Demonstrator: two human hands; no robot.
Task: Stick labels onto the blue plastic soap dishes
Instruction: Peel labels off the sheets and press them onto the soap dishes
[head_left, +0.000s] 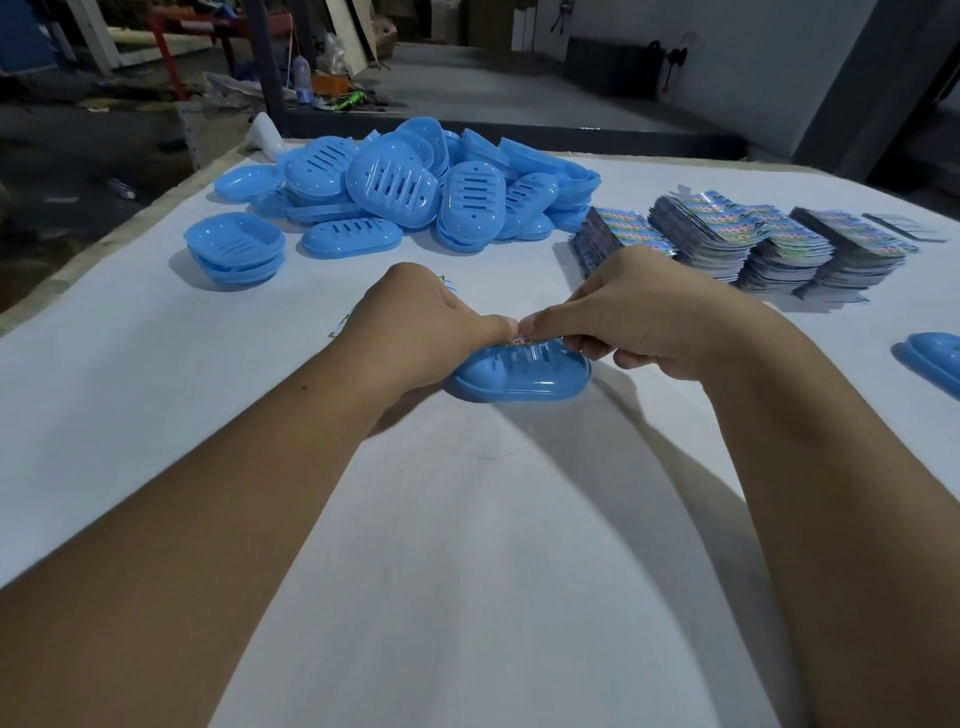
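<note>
**Both my hands meet over one soap dish**

Head view: I have one blue soap dish (519, 376) under my hands, lying upside down on the white table (467, 571) with its slotted bottom facing up. My left hand (421, 332) covers the dish's left end, fingers curled down around it, the thumb reaching across the top toward the middle. My right hand (639, 322) comes in over the dish's right end, its fingers curled too, the thumb tip meeting my left thumb just above the slots. Between the two thumbs a small colourful label (519, 340) is pinched against the dish's far edge; only a sliver of it shows, so I cannot tell how much of it is stuck down.

Beyond the dish, toward the far left, a pile of blue soap dishes (415, 182) lies heaped, with a small nested stack (236, 249) just beside the pile on its left. Beyond the dish to the right stand rows of stacked printed labels (753, 244). To the right of the dish, well apart at the picture's edge, another blue dish (935, 358) lies upside down. Just behind my left hand, some loose label scraps (343, 322) peek out on the table.
</note>
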